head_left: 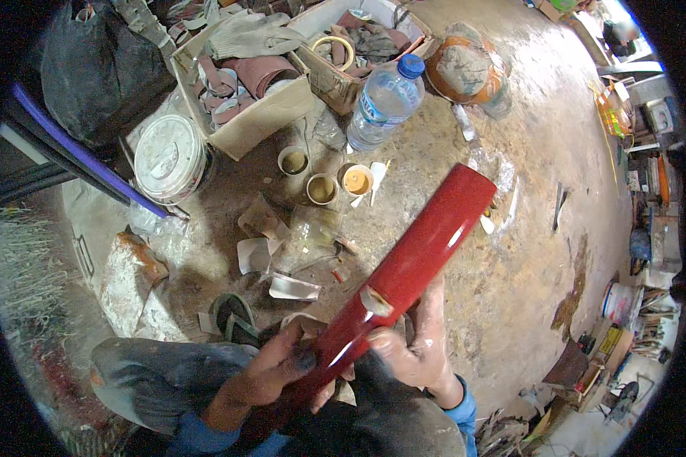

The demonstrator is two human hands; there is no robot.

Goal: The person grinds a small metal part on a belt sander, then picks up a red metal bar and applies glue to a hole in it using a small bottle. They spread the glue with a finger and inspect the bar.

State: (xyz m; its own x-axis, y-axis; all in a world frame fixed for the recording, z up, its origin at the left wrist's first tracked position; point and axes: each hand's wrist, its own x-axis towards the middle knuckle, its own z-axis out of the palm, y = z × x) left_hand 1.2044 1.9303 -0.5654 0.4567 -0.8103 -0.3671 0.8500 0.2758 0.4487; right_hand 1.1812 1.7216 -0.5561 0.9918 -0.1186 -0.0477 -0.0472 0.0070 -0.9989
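Note:
A long glossy red tube (411, 259) slants from my lap up toward the right, its far end above the dusty floor. My left hand (270, 373) grips its lower part from the left. My right hand (415, 346) is closed around the tube from the right, with the thumb pressing near a pale patch (376, 301) on the red surface. Both hands are smeared with pale dust or filler.
Beyond the tube stand a clear water bottle (385, 103) with a blue cap, three small cups (322, 188), a white lidded bucket (169, 156) and cardboard boxes (244, 99) of sandpaper and rags. Paper scraps (293, 287) and a sandal (232, 316) lie near my knee.

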